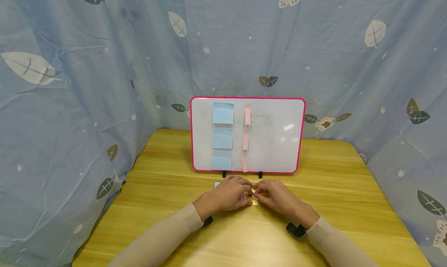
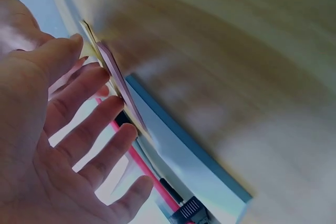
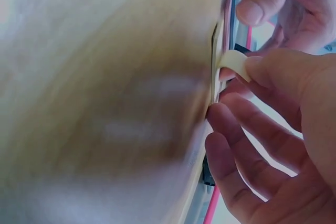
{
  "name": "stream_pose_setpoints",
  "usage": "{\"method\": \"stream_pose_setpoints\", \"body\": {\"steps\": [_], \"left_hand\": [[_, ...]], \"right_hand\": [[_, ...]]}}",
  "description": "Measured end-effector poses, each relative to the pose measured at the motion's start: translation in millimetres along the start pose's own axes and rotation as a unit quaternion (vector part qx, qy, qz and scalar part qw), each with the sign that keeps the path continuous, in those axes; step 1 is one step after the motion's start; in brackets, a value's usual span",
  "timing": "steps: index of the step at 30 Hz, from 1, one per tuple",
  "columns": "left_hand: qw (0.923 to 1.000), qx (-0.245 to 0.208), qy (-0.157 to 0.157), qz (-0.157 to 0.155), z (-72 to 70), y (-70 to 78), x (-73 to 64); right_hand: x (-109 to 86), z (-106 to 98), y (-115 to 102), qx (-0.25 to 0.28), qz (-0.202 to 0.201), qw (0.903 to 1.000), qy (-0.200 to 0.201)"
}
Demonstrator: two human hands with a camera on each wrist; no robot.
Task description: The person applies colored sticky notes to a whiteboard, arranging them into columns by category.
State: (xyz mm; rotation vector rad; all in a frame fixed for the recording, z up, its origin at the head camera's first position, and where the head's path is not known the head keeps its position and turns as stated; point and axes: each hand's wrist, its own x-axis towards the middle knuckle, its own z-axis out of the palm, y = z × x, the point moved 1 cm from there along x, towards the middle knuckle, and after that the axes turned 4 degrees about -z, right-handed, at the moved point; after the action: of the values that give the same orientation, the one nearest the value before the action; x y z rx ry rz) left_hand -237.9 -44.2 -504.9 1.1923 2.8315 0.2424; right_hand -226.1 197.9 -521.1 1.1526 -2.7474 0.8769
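A pad of narrow yellow sticky notes [image 1: 255, 202] lies on the table between the two hands. In the right wrist view, my right hand [image 1: 279, 197] pinches the top yellow note [image 3: 234, 61] between thumb and forefinger, and its free end curls up off the pad. My left hand [image 1: 228, 193] is beside it, fingers loosely spread and fingertips at the edges of the pads in the left wrist view. A pink sticky note pad [image 2: 118, 77] lies next to the yellow one. Beyond it is a larger blue pad [image 2: 178, 140], mostly hidden under the left hand in the head view.
Behind the hands a pink-framed whiteboard [image 1: 276, 139] stands on black feet [image 1: 260, 175]. Down its left part run three blue notes [image 1: 222, 113], with three narrow pink notes [image 1: 247, 114] beside them. A patterned blue curtain [image 1: 230, 45] surrounds the wooden table [image 1: 167, 158].
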Motion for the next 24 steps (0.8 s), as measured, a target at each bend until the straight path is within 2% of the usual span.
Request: {"method": "stream_pose_setpoints", "body": {"steps": [14, 24], "left_hand": [[0.9993, 0.016, 0.023, -0.026, 3.7, 7.5, 9.2], [0.9991, 0.022, 0.023, -0.029, 3.5, 7.1, 11.9]], "right_hand": [[-0.5, 5, -1, 0.042, 0.013, 0.9987, 0.027], [-2.4, 5, 4, 0.054, -0.008, 0.9978, 0.038]]}}
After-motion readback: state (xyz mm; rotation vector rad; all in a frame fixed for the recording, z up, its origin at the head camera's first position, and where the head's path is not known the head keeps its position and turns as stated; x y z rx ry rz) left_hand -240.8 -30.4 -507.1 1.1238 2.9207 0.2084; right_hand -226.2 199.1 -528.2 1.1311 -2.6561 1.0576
